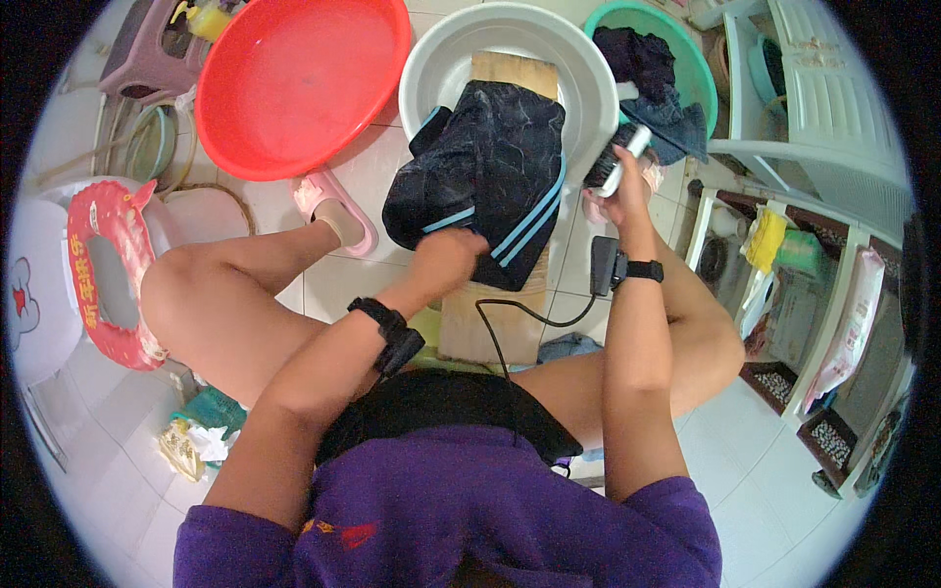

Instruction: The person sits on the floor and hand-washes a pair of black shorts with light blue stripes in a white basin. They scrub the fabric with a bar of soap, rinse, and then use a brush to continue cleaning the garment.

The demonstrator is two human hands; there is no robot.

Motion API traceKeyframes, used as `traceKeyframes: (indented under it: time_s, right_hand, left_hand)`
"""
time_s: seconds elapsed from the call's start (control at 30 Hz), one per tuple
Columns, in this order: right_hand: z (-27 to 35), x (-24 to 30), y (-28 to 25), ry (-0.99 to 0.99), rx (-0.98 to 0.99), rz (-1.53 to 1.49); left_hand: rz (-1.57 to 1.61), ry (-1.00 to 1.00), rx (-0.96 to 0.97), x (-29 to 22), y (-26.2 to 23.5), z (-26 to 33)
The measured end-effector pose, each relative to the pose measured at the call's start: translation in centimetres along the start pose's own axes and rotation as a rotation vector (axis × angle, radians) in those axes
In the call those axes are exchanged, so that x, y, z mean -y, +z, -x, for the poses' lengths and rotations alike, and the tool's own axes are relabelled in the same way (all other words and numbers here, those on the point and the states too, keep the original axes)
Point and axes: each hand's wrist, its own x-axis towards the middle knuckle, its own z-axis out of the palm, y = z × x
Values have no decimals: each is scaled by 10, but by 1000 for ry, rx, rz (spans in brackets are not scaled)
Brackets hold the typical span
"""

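Note:
A dark garment with light-blue stripes lies spread over a wooden washboard that leans into a white basin. My left hand presses down on the garment's lower edge, fingers closed on the cloth. My right hand is raised beside the garment's right side and grips a scrub brush with a white handle and dark bristles. Both wrists carry black bands with small devices.
A red basin with water sits at the upper left. A green basin behind the white one holds dark clothes. A toilet with a red seat cover stands at left. White racks fill the right side.

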Motion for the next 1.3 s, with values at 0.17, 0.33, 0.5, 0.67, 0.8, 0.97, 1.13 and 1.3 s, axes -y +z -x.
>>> traceKeyframes:
  time_s: [0.17,0.33,0.5,0.67,0.8,0.97,1.13,1.3]
  right_hand:
    - [38,-47,40,-583,50,1048]
    - [77,-99,56,-647,224,1500]
    - [47,-100,68,-669,68,1503]
    - [-9,-73,93,-592,-131,1533]
    - [-61,-50,109,-536,-237,1501]
    - [-58,-43,112,-526,-128,1576]
    - [51,-76,82,-439,199,1624]
    - [64,-93,76,-526,181,1573]
  left_hand:
    - [-179,48,-192,19,7,-11]
    - [-272,-159,-11,5,31,-12]
    - [-271,-199,9,4,33,-16]
    - [-286,-252,132,2,29,-22]
    - [-255,-257,102,1,28,-22]
    - [-236,-253,124,4,27,-23]
    - [-195,-247,91,6,28,-22]
    - [-164,-256,67,6,30,-21]
